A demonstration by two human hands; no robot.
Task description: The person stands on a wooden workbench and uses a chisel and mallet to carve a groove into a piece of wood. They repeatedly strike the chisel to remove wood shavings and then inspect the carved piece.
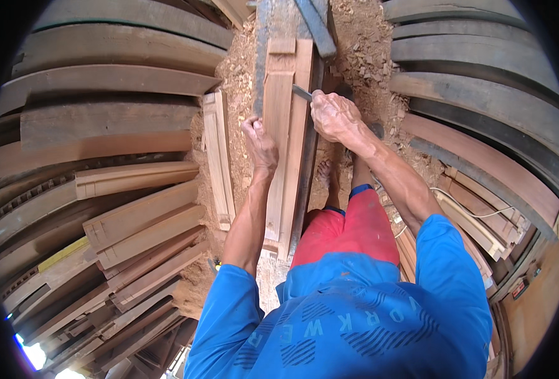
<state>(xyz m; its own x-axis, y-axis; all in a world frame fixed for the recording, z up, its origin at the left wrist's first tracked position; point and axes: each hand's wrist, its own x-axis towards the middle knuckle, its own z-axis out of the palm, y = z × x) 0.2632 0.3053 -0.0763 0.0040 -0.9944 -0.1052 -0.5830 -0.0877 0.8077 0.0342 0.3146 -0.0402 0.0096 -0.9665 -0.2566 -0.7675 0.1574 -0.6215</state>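
A long piece of wood with a stepped, cut end lies lengthwise on a narrow bench, beside a redder strip of wood. My right hand is closed around a chisel; its dark flat blade points left and its tip meets the wood near the shoulder of the cut. The chisel's handle is hidden inside the fist. At the wood's left edge is my left hand, fingers curled in. Whatever lies within those fingers, if anything, cannot be seen.
A blue-grey bar rests at the bench's far end. Wood shavings cover the floor around it. A jointed timber leans left of the bench. Stacked boards line the left and right sides. A pale cable loops at right.
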